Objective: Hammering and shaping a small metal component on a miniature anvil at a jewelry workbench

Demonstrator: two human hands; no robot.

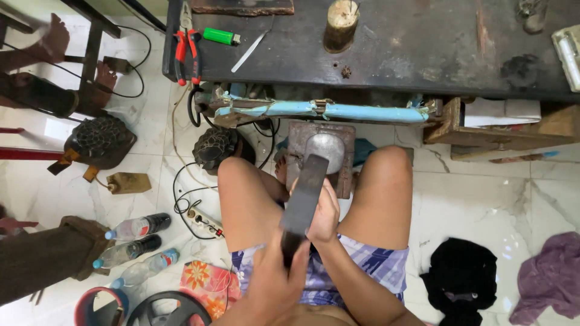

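left hand (275, 284): low in the view, fingers wrapped round the near end of a long flat dark metal bar (304, 193), thumb along its side.
right hand (323, 214): between the knees, fingers curled about the middle of the same bar from the right.
bar: blurred, tilted up and away from the body, its far end over a rounded grey metal lump (326, 150); whether it touches cannot be told.
lump: sits on a rusty brown block (345, 175) standing on the floor between the bare knees.
floor: pale marble tiles (471, 205); three plastic bottles with blue caps (136, 247) lie at left beside a white power strip (204, 221) and black cable.
worktop: dark, scarred wooden surface (411, 42) at the top of the view, carrying red-handled pliers (188, 51), a green lighter (220, 36), a thin metal strip (251, 51) and a short wooden stump (341, 23).
under the worktop: a light blue wrapped bar (326, 111) runs crosswise.
right side: a black cloth (462, 281) and a purple cloth (553, 278) lie on the tiles.
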